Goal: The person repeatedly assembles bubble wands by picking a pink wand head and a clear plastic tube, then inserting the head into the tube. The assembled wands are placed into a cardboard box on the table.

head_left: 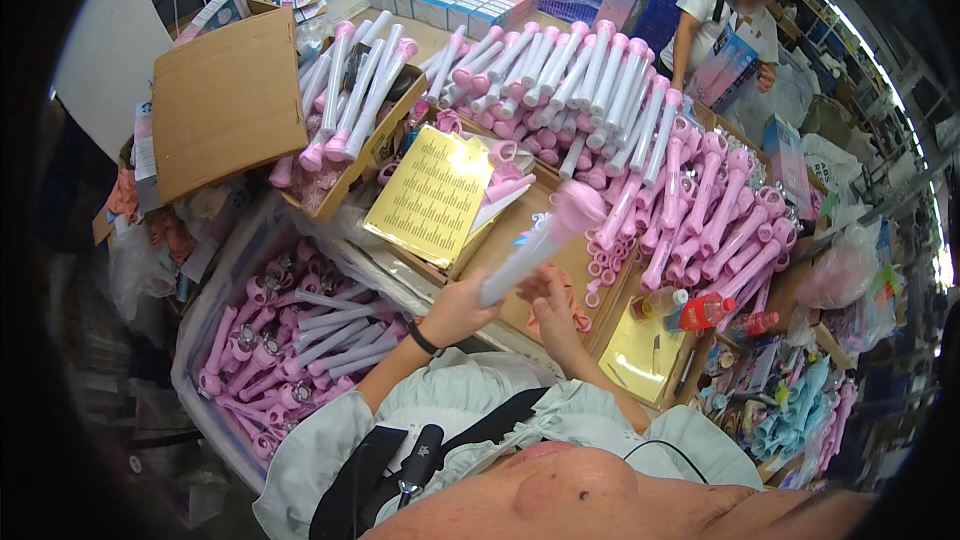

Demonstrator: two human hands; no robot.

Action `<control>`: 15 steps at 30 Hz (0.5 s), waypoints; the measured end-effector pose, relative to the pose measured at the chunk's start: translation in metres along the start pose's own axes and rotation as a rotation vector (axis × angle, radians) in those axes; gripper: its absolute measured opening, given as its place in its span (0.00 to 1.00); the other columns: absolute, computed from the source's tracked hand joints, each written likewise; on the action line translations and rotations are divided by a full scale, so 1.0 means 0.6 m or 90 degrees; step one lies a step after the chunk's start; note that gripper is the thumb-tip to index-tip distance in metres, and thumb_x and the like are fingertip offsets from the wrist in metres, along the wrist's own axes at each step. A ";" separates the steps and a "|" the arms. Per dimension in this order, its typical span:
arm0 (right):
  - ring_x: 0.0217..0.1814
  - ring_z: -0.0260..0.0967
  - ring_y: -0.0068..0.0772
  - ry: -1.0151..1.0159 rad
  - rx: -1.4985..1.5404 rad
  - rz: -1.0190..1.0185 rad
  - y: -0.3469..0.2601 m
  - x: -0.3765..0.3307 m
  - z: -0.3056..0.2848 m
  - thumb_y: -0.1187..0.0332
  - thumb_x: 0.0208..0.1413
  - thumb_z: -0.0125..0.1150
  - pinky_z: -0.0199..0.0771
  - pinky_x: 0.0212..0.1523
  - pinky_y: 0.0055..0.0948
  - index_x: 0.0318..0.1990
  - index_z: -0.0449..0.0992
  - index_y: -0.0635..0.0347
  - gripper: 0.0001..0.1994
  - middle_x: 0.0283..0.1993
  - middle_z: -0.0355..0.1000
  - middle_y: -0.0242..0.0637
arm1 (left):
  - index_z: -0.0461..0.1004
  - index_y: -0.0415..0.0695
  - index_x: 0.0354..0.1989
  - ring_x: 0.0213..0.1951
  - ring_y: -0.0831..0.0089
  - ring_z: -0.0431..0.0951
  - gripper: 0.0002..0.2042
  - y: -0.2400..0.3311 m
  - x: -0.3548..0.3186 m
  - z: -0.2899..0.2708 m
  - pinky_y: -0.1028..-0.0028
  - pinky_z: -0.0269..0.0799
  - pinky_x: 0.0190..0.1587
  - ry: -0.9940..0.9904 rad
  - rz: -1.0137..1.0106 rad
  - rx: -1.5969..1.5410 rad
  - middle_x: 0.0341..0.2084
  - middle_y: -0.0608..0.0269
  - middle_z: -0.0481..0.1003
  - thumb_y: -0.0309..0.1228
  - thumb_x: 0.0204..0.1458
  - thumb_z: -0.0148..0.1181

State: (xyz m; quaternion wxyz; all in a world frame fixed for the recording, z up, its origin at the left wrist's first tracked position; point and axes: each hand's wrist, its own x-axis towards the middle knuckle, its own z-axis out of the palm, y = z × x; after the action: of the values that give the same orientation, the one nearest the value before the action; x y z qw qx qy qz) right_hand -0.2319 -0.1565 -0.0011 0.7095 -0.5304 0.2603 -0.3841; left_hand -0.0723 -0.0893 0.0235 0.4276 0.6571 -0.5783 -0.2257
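Observation:
My left hand point(458, 314) is closed around the lower end of a white plastic tube wand point(522, 258) with a pink rounded head. The wand is tilted up to the right, and a small blue mark shows on its side. Beside the tube, my right hand point(548, 302) is raised with its fingers loosely bent and apart; nothing shows in it. Just behind that hand lies a crumpled peach-coloured cloth point(568, 298) on the cardboard-lined tray point(515, 312). To the left of the wand is a stack of yellow sticker sheets point(428, 195).
Many similar wands point(600, 70) are piled at the back. Pink handles point(715, 205) heap at the right, beside bottles point(705, 312) and a yellow sheet point(640, 352). A plastic bin point(190, 370) of parts stands at left. Behind, a person point(715, 25) holds a box.

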 end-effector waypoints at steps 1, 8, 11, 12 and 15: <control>0.50 0.66 0.34 0.047 0.040 0.023 -0.005 0.005 0.003 0.66 0.61 0.47 0.63 0.53 0.33 0.54 0.58 0.67 0.18 0.44 0.68 0.41 | 0.67 0.41 0.40 0.30 0.48 0.74 0.16 0.001 -0.003 0.011 0.60 0.70 0.30 -0.090 -0.018 0.075 0.24 0.45 0.72 0.33 0.44 0.61; 0.43 0.71 0.35 0.160 0.071 0.002 -0.078 0.072 -0.025 0.59 0.62 0.45 0.72 0.40 0.33 0.54 0.57 0.64 0.19 0.44 0.69 0.44 | 0.61 0.41 0.51 0.31 0.54 0.75 0.22 -0.002 -0.035 0.043 0.63 0.71 0.33 -0.233 -0.038 -0.055 0.32 0.50 0.72 0.31 0.48 0.59; 0.44 0.72 0.35 0.096 0.129 0.054 -0.092 0.087 -0.022 0.52 0.62 0.39 0.72 0.39 0.32 0.58 0.55 0.63 0.25 0.47 0.68 0.45 | 0.57 0.38 0.56 0.27 0.76 0.72 0.24 0.002 -0.042 0.032 0.73 0.70 0.30 -0.375 -0.243 -0.378 0.29 0.62 0.69 0.34 0.53 0.56; 0.44 0.72 0.35 0.049 0.148 0.052 -0.093 0.088 -0.016 0.50 0.62 0.37 0.72 0.41 0.32 0.60 0.53 0.63 0.28 0.48 0.68 0.45 | 0.54 0.39 0.58 0.27 0.79 0.71 0.23 0.007 -0.044 0.030 0.76 0.69 0.29 -0.375 -0.250 -0.490 0.28 0.63 0.68 0.33 0.56 0.52; 0.49 0.69 0.37 0.024 0.199 0.076 -0.096 0.075 0.005 0.48 0.62 0.33 0.65 0.52 0.35 0.62 0.51 0.62 0.30 0.53 0.66 0.45 | 0.48 0.41 0.60 0.29 0.75 0.71 0.24 0.021 -0.044 0.014 0.74 0.69 0.33 -0.381 -0.184 -0.548 0.29 0.61 0.67 0.37 0.59 0.45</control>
State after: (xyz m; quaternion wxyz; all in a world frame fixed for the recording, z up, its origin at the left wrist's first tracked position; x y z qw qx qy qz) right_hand -0.2193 -0.1998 0.0562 0.7998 -0.3899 0.2420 -0.3870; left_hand -0.0924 -0.0660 0.0241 0.4398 0.4023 -0.4338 -0.6757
